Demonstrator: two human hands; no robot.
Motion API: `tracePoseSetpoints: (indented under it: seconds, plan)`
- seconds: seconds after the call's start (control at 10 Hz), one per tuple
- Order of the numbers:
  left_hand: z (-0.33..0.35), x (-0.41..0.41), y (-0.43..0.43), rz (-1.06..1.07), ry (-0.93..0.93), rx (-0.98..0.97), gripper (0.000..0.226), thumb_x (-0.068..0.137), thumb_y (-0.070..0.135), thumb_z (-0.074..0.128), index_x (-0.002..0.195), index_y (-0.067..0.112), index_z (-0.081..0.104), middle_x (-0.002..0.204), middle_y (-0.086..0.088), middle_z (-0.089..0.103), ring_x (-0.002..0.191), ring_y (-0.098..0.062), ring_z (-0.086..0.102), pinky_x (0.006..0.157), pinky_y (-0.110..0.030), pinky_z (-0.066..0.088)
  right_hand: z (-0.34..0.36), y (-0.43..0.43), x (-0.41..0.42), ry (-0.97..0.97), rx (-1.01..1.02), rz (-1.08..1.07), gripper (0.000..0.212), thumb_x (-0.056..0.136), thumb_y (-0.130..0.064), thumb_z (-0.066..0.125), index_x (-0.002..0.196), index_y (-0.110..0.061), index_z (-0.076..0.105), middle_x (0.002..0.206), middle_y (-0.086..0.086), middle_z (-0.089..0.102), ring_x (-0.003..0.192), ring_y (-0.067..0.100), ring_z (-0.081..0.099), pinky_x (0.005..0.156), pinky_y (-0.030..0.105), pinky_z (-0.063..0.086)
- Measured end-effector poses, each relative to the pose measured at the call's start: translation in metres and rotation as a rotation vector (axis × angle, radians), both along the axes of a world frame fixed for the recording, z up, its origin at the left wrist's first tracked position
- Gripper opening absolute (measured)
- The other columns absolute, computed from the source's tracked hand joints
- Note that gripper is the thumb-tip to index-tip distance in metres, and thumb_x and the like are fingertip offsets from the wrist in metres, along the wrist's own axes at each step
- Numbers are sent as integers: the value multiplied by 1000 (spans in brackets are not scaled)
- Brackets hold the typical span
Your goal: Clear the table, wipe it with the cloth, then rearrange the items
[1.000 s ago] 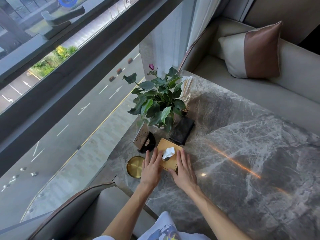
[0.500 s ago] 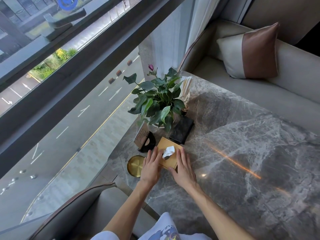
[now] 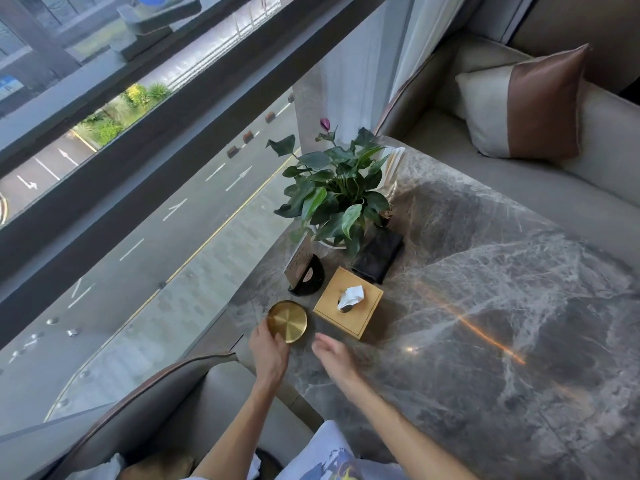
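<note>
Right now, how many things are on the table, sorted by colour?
Gold: 2, the round gold dish and the tissue box
Black: 2, the folded black cloth and the card stand
Green: 1, the potted plant
Total: 5

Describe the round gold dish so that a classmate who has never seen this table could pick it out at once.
Start at the grey marble table by the window and find the potted plant at its window edge. Come towards the person past the square tan tissue box; the gold dish lies just left of it, touched by the left hand. It is the only round, shiny, flat metal piece there.
</note>
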State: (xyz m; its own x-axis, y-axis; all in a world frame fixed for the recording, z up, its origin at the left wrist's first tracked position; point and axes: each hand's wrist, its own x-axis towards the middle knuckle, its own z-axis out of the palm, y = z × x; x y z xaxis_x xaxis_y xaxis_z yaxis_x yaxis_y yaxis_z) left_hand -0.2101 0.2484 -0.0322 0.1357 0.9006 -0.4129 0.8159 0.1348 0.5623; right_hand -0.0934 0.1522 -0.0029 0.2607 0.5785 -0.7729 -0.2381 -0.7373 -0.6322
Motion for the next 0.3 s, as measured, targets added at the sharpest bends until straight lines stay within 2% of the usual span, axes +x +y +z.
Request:
tracePoseSetpoints:
  seconds: [0.1,0.2,0.3]
  plan:
    - [-11,-14,10,47,-12,-109,54,75,24,56,126,7,53,122,-15,63,113,-35,57,97,-44,46,0,19,-7,225,-121,-68,63,98,-27,54,154,-17,25,156,5,36,144,22,35,112,32,30]
    - [-7,-18,6,39,-91,-145,53,82,25,63,130,6,49,128,-16,60,117,-35,56,97,-44,45,-10,28,-11,316,-174,-106,69,97,-31,53,155,-20,17,159,8,29,146,26,29,120,41,23]
    - [-14,-25,0,33,-105,-126,48,86,21,60,129,4,49,126,-16,60,115,-35,57,95,-42,46,-11,28,-14,277,-147,-116,62,99,-30,50,154,-17,23,157,8,34,145,25,31,118,38,25]
